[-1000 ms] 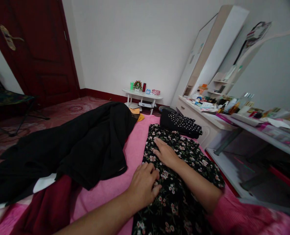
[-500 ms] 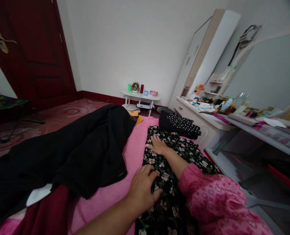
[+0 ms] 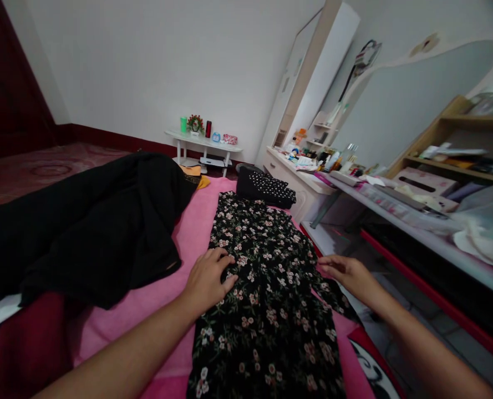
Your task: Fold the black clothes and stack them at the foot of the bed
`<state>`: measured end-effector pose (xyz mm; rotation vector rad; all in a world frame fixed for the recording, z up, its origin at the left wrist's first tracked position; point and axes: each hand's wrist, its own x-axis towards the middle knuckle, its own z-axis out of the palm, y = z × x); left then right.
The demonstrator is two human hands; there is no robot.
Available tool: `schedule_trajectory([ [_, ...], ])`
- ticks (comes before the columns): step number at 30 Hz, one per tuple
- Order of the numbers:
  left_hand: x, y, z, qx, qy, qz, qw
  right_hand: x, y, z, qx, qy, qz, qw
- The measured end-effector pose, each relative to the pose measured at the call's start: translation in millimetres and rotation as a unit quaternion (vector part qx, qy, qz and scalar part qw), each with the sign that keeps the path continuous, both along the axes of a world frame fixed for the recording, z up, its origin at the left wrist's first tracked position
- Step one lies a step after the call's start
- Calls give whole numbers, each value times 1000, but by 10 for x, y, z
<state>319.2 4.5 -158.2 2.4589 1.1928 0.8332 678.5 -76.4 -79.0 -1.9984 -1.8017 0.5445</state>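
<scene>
A black dress-like garment with a white and pink flower print lies spread on the pink bed cover. My left hand rests palm down on its left edge, fingers spread, partly over the pink cover. At the garment's right side, by the sleeve, is my right hand, with its fingers stretched toward the edge and the thumb slightly apart from them. Whether its fingertips touch the cloth is hard to make out. Left of the floral garment, a large black garment lies in a loose heap.
A folded black polka-dot garment lies at the far end. Dark red cloth lies at the near left. Beyond the bed stands a small white table with small items. A cluttered dressing table and a desk line the right.
My right hand has left the upper left part of the floral garment and moved to its right edge. My left hand stays on the left edge. The view has turned right.
</scene>
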Motion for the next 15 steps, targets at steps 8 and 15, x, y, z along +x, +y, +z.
schedule_trajectory([
  [8, -5, 2, 5, -2, -4, -4, 1000, 343, -444, -442, 49, -99, -61, 992],
  [15, 5, 8, 1, -3, -20, 0, 1000, 357, -241, -51, 236, 228, -298, 897],
])
